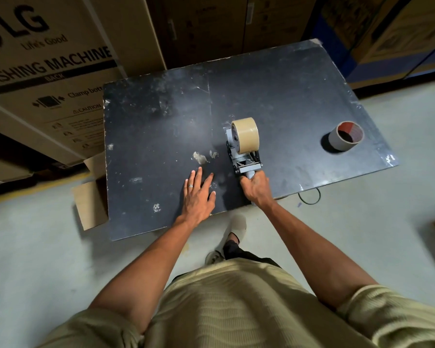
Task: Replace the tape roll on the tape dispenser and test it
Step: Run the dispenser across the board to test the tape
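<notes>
Here, the right hand (255, 188) was wrapped around the handle of the grey tape dispenser (239, 154), which stood on the black board (286, 96) just ahead of the knuckles. A full tan tape roll (246, 135) sat on its hub, upright on edge, at the end farthest from the grip. The left hand (199, 194) lay flat beside it with fingers spread wide, holding nothing. Well off to the right hand's outer side stood an emptied cardboard core (345, 139), seemingly red inside.
</notes>
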`<state>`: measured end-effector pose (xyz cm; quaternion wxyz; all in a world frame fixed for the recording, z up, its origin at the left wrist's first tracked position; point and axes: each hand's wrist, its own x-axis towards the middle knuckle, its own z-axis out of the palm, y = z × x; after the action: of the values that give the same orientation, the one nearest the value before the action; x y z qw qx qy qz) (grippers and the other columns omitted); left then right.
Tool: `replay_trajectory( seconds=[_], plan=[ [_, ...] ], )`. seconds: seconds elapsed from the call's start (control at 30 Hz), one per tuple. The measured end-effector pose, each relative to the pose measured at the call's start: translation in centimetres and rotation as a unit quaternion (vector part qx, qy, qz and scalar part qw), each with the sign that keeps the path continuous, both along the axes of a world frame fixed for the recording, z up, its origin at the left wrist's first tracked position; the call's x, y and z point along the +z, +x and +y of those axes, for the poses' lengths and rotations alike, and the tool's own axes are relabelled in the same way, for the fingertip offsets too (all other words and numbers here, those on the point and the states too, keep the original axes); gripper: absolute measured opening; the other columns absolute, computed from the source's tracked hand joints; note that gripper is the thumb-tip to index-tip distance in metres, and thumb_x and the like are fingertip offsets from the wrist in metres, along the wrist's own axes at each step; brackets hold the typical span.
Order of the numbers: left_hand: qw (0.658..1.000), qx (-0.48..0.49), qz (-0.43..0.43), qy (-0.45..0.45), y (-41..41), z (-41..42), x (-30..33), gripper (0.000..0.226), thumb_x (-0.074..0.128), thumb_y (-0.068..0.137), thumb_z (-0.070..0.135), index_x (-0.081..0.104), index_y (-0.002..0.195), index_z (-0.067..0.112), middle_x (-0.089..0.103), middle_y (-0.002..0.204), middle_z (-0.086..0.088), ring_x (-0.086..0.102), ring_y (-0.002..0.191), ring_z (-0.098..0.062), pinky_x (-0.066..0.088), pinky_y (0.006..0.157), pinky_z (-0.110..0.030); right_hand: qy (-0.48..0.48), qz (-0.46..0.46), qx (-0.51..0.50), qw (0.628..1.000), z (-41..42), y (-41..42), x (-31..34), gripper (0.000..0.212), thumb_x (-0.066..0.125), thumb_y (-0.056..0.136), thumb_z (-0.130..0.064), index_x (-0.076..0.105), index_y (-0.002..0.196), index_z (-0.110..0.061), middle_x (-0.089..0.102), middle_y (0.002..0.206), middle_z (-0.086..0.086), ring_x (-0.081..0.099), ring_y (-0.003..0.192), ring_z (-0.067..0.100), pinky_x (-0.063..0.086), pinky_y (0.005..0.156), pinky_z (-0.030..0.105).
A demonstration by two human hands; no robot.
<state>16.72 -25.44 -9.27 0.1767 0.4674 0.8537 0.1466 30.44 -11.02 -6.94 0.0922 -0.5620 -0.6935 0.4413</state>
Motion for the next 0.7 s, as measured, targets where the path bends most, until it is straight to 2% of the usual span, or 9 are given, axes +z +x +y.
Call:
replay_trajectory(
  seconds=[0.1, 0.2, 0.4, 0.53, 0.63, 0.7],
  plan=[
    [1.0, -0.019, 0.003, 0.005, 1.1, -0.5, 0.2, 0.062, 0.052, 0.099, 0.029, 0.031, 0.157, 0.023, 0.009, 0.169, -0.008, 0.002, 0.157, -0.028, 0.003, 0.126, -0.046, 0.002, 0.003, 0.004, 1.0, -0.6, 0.5, 0.1, 0.032, 0.063, 0.087, -0.027, 0.063, 0.081, 0.004, 0.058, 0.072, 0.01, 0.05, 0.065, 0.021, 0.043, 0.058, 0.038],
    [0.999, -0.028, 0.006, 0.015, 2.0, -1.0, 0.1, 0.061, 0.052, 0.099, 0.029, 0.032, 0.157, 0.022, 0.011, 0.169, -0.008, 0.003, 0.157, -0.028, 0.003, 0.126, -0.047, 0.006, 0.018, 0.008, 1.0, -1.2, 1.1, 0.1, 0.043, 0.054, 0.077, -0.038, 0.06, 0.077, 0.005, 0.058, 0.069, 0.01, 0.051, 0.063, 0.022, 0.048, 0.059, 0.044],
    [0.999, -0.036, 0.009, 0.009, 2.3, -1.6, 0.0, 0.06, 0.047, 0.101, 0.029, 0.028, 0.158, 0.023, 0.01, 0.169, -0.006, 0.002, 0.157, -0.026, 0.003, 0.126, -0.045, 0.005, 0.037, 0.016, 0.999, -1.8, 2.0, -0.4, 0.047, 0.052, 0.075, -0.038, 0.062, 0.076, 0.008, 0.059, 0.063, 0.011, 0.052, 0.057, 0.021, 0.051, 0.052, 0.051],
    [0.999, -0.037, 0.004, 0.008, 2.6, -1.9, 0.1, 0.06, 0.045, 0.102, 0.028, 0.026, 0.159, 0.022, 0.01, 0.169, -0.005, 0.001, 0.157, -0.026, 0.006, 0.127, -0.049, 0.0, 0.039, 0.023, 0.999, -2.4, 2.6, 0.2, 0.032, 0.057, 0.082, -0.026, 0.059, 0.069, 0.003, 0.053, 0.061, 0.004, 0.046, 0.054, 0.017, 0.044, 0.047, 0.041],
    [0.999, -0.038, 0.004, 0.005, 2.7, -2.0, 0.0, 0.06, 0.044, 0.102, 0.027, 0.026, 0.159, 0.022, 0.01, 0.17, -0.004, 0.001, 0.157, -0.026, 0.005, 0.127, -0.048, 0.011, 0.036, 0.019, 0.999, -2.8, 3.2, 0.0, 0.033, 0.058, 0.082, -0.025, 0.056, 0.064, 0.003, 0.05, 0.059, 0.005, 0.045, 0.053, 0.017, 0.041, 0.046, 0.04],
    [0.999, -0.038, 0.004, 0.006, 2.7, -2.0, 0.0, 0.059, 0.044, 0.102, 0.026, 0.026, 0.159, 0.021, 0.01, 0.169, -0.004, 0.002, 0.157, -0.027, 0.005, 0.126, -0.048, 0.013, 0.033, 0.02, 0.999, -3.2, 3.6, -0.1, 0.03, 0.059, 0.082, -0.024, 0.052, 0.061, -0.004, 0.049, 0.058, 0.004, 0.043, 0.052, 0.016, 0.037, 0.046, 0.035]
  ],
)
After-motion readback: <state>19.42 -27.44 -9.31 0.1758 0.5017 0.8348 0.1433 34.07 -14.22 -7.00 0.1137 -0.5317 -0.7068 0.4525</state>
